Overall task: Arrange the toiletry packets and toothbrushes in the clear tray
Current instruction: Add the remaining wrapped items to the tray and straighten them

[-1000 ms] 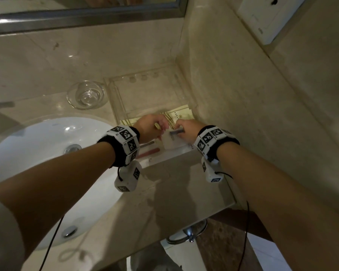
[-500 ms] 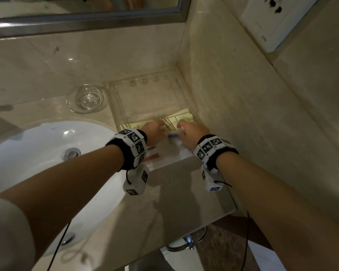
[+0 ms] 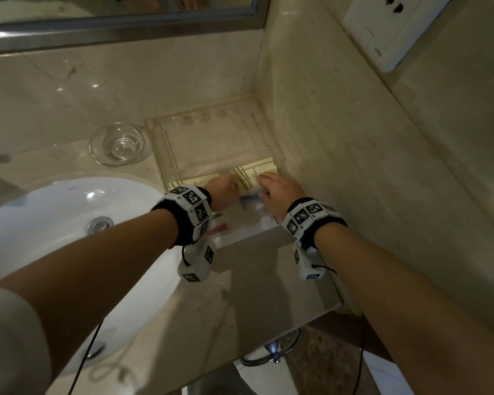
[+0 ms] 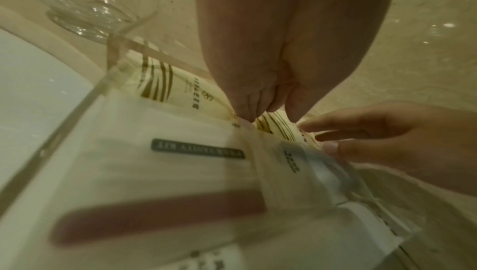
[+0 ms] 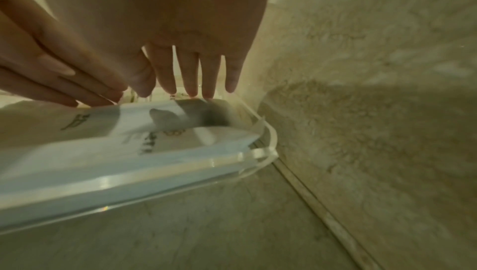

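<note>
Head view: clear tray (image 3: pixel 166 149) sits on the marble counter (image 3: pixel 240 295) in the corner, against the right wall, with the white sink (image 3: pixel 54 223) to its left and a small glass dish (image 3: pixel 117 143) just beside its far left side. Cream packets with brown stripes (image 3: pixel 247 178) lie across the tray's middle; white packets (image 3: pixel 240 223) fill the near end, one showing a red-brown bar. Left hand (image 3: pixel 223 192) and right hand (image 3: pixel 277 192) meet over the packets, both wrists in black bands with marker cubes. Left wrist view: left hand (image 4: pixel 271 82) has fingertips bunched downward, touching the top edge of a white packet (image 4: pixel 160 172) labelled with a dark strip; whether it actually pinches the packet cannot be told. The striped cream packets (image 4: pixel 170 90) lie just beyond, inside the tray wall (image 4: pixel 113 54). Right hand (image 4: pixel 387 141) comes in from the right, fingers extended onto a packet. Right wrist view: right hand (image 5: pixel 185 49) is released, fingers straight and spread, tips pressing the far edge of a white packet (image 5: pixel 154 141) lying in the tray's near right corner (image 5: pixel 268 147). Fingers of the left hand (image 5: pixel 64 74), straight here, touch the same packet area from the left. Image is blurred.
</note>
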The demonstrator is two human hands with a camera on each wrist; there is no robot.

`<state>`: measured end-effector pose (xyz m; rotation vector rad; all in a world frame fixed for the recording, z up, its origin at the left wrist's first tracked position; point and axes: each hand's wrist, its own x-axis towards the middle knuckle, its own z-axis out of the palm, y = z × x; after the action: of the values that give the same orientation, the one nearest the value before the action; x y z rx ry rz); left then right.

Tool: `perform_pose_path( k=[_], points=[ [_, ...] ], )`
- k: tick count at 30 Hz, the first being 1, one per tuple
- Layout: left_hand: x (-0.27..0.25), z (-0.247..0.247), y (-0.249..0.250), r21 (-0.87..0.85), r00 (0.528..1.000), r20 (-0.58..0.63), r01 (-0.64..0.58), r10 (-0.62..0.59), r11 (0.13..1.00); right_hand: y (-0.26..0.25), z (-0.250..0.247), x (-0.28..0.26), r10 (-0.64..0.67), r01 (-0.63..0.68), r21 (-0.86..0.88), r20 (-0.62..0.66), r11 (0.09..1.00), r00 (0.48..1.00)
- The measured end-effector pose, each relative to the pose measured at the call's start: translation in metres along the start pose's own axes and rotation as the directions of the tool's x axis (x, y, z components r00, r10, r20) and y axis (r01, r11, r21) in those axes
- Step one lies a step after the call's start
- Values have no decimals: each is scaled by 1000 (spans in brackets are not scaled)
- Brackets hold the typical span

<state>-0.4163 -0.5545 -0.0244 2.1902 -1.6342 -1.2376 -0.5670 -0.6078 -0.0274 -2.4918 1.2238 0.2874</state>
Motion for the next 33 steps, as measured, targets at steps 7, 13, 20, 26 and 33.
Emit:
perform_pose_path(
  k=[7,13,20,26,33],
  points=[
    [-10,-6,-3,-57,998,-57,-9,6,998,-4,-3,-1,4,-3,44,-27,999,1000],
    [-26,-19,-19,-159,984,-179,-38,9,987,-31,-6,3,-65,69,95,-51,993,997],
    [-53,-40,-61,-162,944,-307,77,-124,984,-74,1,16,-39,36,42,96,999,995],
    [-66,-40,-77,-146,937,-308,126,-166,981,-89,5,20,70,-72,11,121,997,990],
    [-67,-37,-80,-139,938,-314,111,-150,984,-92,8,19,107,-133,216,130,967,986]
  ],
)
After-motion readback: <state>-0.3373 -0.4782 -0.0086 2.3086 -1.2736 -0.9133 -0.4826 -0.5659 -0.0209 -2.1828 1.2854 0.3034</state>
